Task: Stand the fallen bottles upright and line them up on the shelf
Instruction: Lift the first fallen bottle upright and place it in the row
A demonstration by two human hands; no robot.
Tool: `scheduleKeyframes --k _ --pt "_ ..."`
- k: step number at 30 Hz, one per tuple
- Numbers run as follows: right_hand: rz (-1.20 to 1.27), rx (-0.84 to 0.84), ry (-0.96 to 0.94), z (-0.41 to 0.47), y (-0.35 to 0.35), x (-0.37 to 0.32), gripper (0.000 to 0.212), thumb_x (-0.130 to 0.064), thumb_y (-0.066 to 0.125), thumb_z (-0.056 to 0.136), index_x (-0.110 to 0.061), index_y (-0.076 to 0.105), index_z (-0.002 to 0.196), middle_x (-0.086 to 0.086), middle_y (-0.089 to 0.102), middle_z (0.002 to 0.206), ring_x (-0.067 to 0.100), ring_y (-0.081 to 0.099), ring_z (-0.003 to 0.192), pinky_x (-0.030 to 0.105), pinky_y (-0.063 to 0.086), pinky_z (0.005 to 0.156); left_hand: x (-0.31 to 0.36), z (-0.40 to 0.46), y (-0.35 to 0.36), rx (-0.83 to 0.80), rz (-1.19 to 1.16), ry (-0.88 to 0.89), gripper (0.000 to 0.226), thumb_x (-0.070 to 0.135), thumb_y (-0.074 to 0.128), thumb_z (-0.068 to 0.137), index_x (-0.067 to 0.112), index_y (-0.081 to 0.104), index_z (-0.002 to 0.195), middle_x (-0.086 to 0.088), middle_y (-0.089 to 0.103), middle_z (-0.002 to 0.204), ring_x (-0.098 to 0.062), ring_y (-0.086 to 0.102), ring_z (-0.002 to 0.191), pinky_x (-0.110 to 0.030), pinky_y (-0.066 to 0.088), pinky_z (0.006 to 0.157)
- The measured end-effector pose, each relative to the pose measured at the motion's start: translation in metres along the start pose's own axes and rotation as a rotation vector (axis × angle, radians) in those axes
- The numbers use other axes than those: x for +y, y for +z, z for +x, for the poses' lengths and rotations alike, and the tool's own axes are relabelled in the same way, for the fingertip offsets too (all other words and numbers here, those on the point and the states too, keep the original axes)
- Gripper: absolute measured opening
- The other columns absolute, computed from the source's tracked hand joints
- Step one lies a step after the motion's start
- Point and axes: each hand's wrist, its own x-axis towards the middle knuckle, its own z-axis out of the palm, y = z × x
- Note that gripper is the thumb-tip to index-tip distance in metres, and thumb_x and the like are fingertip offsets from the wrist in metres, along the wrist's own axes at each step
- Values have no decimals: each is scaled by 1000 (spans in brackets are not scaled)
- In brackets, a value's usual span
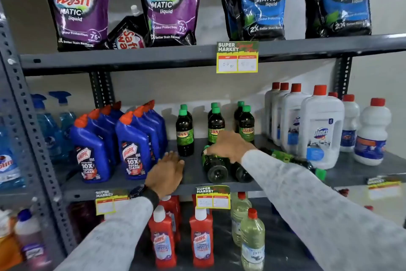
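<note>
Several dark green-capped bottles stand upright (184, 133) in rows at the back of the grey middle shelf (193, 187). In front of them a fallen dark bottle (214, 166) lies with its base toward me, and my right hand (229, 146) is closed over its upper part. A second fallen bottle (242, 174) lies beside it, partly hidden by my right sleeve. A third fallen bottle (307, 164) lies crosswise behind that sleeve, green cap to the right. My left hand (167, 171) rests flat and open on the shelf, left of the fallen bottles.
Blue Harpic bottles (134, 149) stand to the left, white red-capped bottles (321, 125) to the right. Detergent pouches (169, 4) fill the shelf above. Red bottles (202, 240) and clear bottles (252, 240) stand on the shelf below. Price tags (213, 197) hang on the shelf edges.
</note>
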Motion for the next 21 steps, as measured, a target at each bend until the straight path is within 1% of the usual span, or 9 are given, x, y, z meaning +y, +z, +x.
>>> scheduleKeyframes --k 2,4,6,8,9,13,17,19,21 --pt "11 -96 59 9 5 -5 47 -53 80 78 -13 58 89 11 63 112 26 60 84 39 58 75 -7 4 4 -121 79 27 50 33 22 106 5 48 139 -19 50 148 -32 47 137 -42 40 110" --pt "13 -149 90 20 11 -6 59 -56 81 74 -14 66 112 12 63 123 29 61 85 43 60 83 -14 6 8 -195 146 35 59 34 11 103 5 49 137 -19 51 145 -33 46 135 -43 39 110" --pt "65 -218 139 26 16 -6 69 -59 83 67 -16 63 119 9 63 117 32 65 88 47 63 79 -19 5 17 -231 313 141 62 28 7 102 3 44 143 -22 41 153 -37 37 141 -50 35 114" --pt "132 -277 188 28 20 -7 68 -58 85 61 -19 57 109 6 59 102 32 64 86 48 64 67 -21 4 24 -249 398 148 60 24 7 102 2 39 148 -21 32 160 -38 28 148 -54 28 118" --pt "153 -284 201 29 23 -8 68 -57 86 59 -18 57 105 6 59 100 32 64 86 48 64 64 -22 4 26 -245 414 152 60 24 7 102 2 37 150 -20 29 162 -37 25 150 -54 25 119" --pt "245 -209 203 29 25 -6 55 -49 92 58 -18 59 88 9 65 99 33 69 87 45 63 52 -24 6 29 -270 416 128 55 27 14 106 5 31 154 -17 26 165 -33 21 154 -53 21 122" --pt "481 -28 118 23 9 -6 53 -55 90 62 -18 58 84 2 64 89 24 67 74 31 56 41 -27 7 33 -283 423 120 56 25 13 105 5 30 154 -18 23 166 -32 20 155 -53 21 123" --pt "556 113 58 16 3 -12 58 -64 84 63 -16 61 87 1 68 88 21 69 76 34 61 49 -29 8 35 -298 407 106 64 31 5 102 4 25 157 -18 21 167 -29 18 156 -52 18 125" --pt "572 256 4 7 7 -18 66 -66 81 66 -15 60 102 -3 70 93 18 70 83 36 61 67 -30 8 35 -271 362 73 72 36 0 98 4 24 157 -17 24 166 -27 21 155 -49 19 125"
